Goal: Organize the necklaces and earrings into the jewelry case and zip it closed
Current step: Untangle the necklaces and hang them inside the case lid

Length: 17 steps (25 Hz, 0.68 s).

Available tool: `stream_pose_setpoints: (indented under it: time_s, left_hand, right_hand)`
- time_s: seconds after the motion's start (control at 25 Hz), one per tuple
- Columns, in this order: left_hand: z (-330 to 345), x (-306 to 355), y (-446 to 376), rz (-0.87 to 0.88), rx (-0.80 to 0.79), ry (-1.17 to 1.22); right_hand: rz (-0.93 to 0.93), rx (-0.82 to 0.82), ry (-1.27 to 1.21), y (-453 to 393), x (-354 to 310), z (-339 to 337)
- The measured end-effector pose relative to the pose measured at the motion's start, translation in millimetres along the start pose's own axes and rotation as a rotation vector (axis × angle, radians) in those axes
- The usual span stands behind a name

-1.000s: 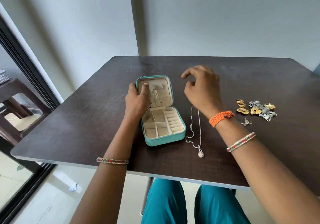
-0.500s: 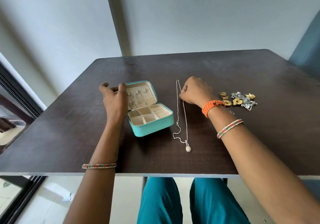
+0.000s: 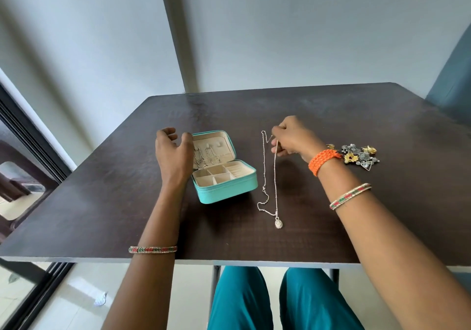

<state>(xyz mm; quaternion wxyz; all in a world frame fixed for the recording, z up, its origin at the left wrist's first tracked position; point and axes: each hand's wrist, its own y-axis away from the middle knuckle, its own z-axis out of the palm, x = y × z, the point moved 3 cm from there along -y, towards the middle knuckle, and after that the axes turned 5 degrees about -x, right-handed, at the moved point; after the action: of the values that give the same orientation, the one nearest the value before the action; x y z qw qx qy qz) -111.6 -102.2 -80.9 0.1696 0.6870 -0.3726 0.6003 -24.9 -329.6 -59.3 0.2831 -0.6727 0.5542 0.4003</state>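
A turquoise jewelry case (image 3: 225, 192) stands open on the dark table (image 3: 382, 131), its cream lid up with two chains hanging inside and its divided tray showing no jewelry. My left hand (image 3: 172, 155) hovers at the case's left side with fingers loosely curled, holding nothing. To the right of the case lies a silver necklace (image 3: 265, 176) with an oval pendant toward me. My right hand (image 3: 293, 138) pinches the chain's far end. A pile of gold and silver earrings (image 3: 359, 154) lies right of that hand.
The table's near edge runs just above my teal-clad knees (image 3: 280, 301). A dark window frame (image 3: 30, 136) stands at the left, and a grey wall rises behind the table. A blue chair back (image 3: 453, 80) shows at the far right.
My right hand has come down from above the table onto the necklace's far end and pinched it. My left hand has come off the case lid and hovers beside it. The view shifted.
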Motion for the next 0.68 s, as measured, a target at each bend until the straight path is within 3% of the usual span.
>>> stream_pose_setpoints:
  time_s: [0.08, 0.16, 0.32, 0.48, 0.68]
  left_hand:
    - [-8.1, 13.8, 6.0, 0.136, 0.075, -0.069]
    - [-12.1, 40.1, 18.5, 0.290, 0.075, -0.077]
    - [19.2, 104.2, 54.2, 0.402, -0.236, 0.108]
    - [51.3, 131.3, 88.9, 0.269, -0.698, 0.384]
    - [40.4, 130.8, 115.2, -0.055, -0.813, 0.691]
  right_hand:
    - [0.007, 0.035, -0.215, 11.0, -2.6, -13.6]
    - [-0.072, 0.052, -0.164, 23.2, -11.9, -28.1]
    - [-0.240, -0.155, -0.073, 62.4, -59.3, -43.3]
    - [-0.409, -0.292, -0.039, 103.9, -93.7, -56.8]
    - [-0.596, 0.093, -0.054, 126.1, -94.9, -93.5]
